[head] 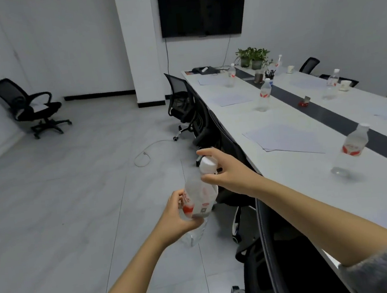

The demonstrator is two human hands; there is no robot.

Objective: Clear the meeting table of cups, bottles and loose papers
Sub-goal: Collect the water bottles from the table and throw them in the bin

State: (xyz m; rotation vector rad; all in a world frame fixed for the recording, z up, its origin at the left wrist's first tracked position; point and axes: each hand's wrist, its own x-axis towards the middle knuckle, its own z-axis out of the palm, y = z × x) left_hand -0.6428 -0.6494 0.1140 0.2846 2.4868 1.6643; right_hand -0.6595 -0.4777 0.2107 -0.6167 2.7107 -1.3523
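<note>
The left hand grips the bottle round its label, off the long left edge of the table, above the floor. Its long axis leans up and right to the cap, which the right hand pinches. A standing bottle and papers sit on the table, nearer the right hand.

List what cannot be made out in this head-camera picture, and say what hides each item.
Head view: label print on the held bottle, blurred and partly covered by the left hand.
Head view: whether its cap is screwed tight; the right hand pinches it.
Head view: text on the papers, too blurred.
Head view: contents of the far cups, too small.
Head view: right side of the table, cut by the frame edge.
</note>
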